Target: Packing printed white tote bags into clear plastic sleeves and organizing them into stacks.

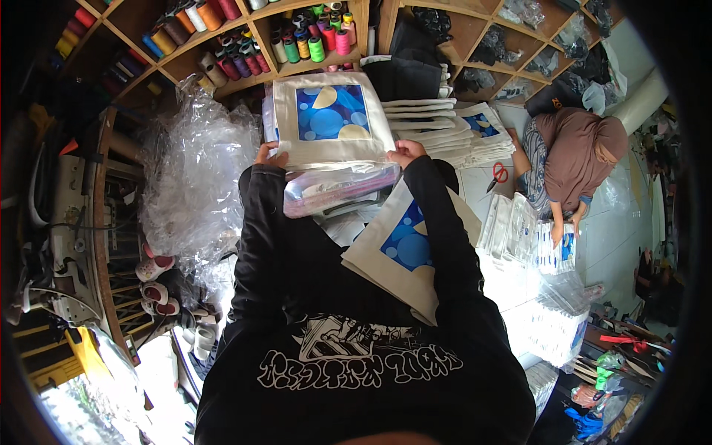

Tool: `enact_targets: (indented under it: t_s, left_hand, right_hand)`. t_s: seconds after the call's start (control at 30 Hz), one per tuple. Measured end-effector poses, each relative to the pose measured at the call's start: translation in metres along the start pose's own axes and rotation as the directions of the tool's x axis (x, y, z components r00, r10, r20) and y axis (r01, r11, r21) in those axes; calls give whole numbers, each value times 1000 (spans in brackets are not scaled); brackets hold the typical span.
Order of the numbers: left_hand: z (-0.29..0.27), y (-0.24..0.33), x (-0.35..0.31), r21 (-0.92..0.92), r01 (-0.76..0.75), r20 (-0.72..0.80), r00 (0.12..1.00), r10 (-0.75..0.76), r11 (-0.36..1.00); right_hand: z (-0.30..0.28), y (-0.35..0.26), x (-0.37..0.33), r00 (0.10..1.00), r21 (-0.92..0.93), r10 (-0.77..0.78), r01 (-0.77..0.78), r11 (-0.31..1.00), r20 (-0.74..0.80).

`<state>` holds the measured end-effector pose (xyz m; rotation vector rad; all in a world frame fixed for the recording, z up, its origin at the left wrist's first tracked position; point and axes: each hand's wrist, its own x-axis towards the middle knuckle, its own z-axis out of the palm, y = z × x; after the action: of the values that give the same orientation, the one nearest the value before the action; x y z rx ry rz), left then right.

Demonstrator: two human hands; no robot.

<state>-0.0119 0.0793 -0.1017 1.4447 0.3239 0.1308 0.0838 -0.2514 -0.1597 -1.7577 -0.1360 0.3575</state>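
In front of me a cream cloth bag (297,152) with a blue panel of circles lies flat on top of a pile. My left hand (271,155) pinches its near left corner, and my right hand (406,153) grips the near right corner. Under it, clear plastic packaging with a pink edge (341,191) sticks out toward me. A second cream bag (371,256) with the same blue print rests across my lap, partly beneath my right forearm. Folded cream bags (434,133) are stacked just right of the pile.
Shelves of thread spools (315,48) stand at the far side. Crumpled clear plastic (196,156) fills the left. Red-handled scissors (498,176) lie on the tiled floor at right, near a seated person (582,159) whose hands touch printed bags (558,248). Shoes (156,282) sit lower left.
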Motion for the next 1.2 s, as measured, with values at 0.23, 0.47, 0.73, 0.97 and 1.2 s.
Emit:
enact_targets:
  t_s: [0.23, 0.47, 0.73, 0.97, 1.2]
  left_hand:
    - [36, 100, -29, -118, -216, -33, 976, 213, 969]
    - [127, 200, -124, 470, -790, 504, 606, 616, 393]
    - [168, 137, -177, 313, -861, 829, 454, 326, 402]
    - [131, 153, -95, 643, -638, 324, 728, 605, 423]
    - [100, 112, -72, 145, -210, 555, 826, 97, 967]
  right_hand:
    - [5, -66, -40, 991, 426, 108, -133, 895, 83]
    - [20, -73, -32, 998, 732, 34, 12, 681, -48]
    - [3, -80, -120, 994, 848, 73, 35, 529, -87]
    - [-6, -94, -169, 990, 855, -21, 130, 503, -139]
    - [-64, -112, -194, 955, 816, -69, 281, 504, -287]
